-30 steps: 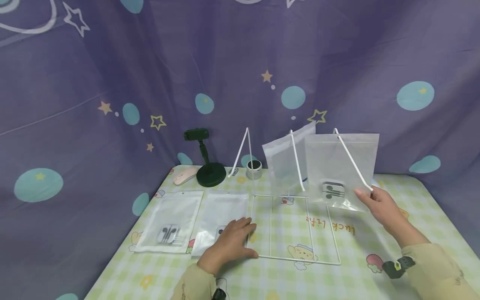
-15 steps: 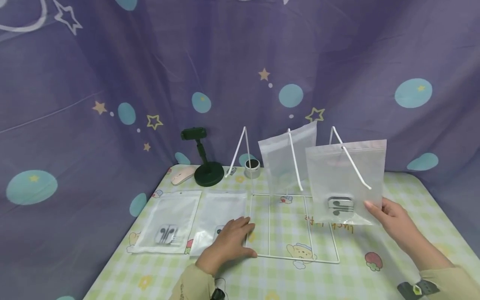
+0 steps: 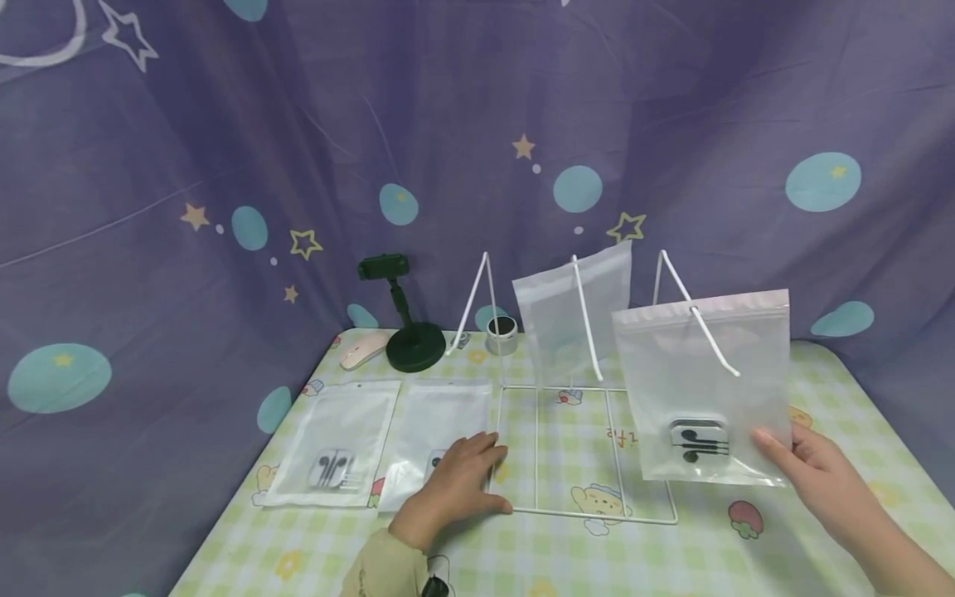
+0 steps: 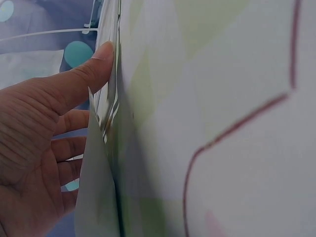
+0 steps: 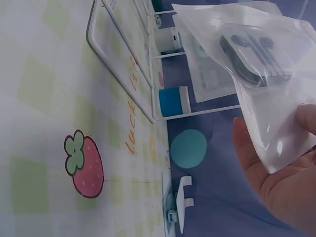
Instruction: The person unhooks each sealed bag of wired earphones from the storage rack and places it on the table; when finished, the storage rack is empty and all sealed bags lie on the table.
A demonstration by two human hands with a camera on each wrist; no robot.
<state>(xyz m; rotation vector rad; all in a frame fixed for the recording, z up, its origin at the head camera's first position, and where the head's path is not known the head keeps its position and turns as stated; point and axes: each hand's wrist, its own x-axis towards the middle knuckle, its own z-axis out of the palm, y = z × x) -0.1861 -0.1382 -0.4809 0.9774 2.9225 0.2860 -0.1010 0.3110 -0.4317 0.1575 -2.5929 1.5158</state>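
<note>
In the head view a white pouch with earphones (image 3: 705,373) hangs tilted on the right arm of the white wire rack (image 3: 582,516). My right hand (image 3: 836,481) pinches its lower right edge, thumb in front; the right wrist view shows the pouch (image 5: 266,94) between thumb and fingers of the hand (image 5: 286,182). Another pouch (image 3: 570,315) hangs on the middle arm; the left arm (image 3: 468,303) holds none. My left hand (image 3: 455,489) rests with extended fingers over a flat pouch (image 3: 448,414) and at the rack base's left side; the left wrist view shows that hand (image 4: 44,123) too.
Left on the checked tablecloth (image 3: 246,547) lies another earphone pouch (image 3: 339,423). Behind stand a dark green phone stand (image 3: 415,347), a pale mouse (image 3: 363,351) and a small white round container (image 3: 502,334). A patterned curtain (image 3: 448,99) hangs behind the table.
My right hand has moved right and toward me, and the pinched pouch has slid forward and down along the rack arm. The left hand stays in place.
</note>
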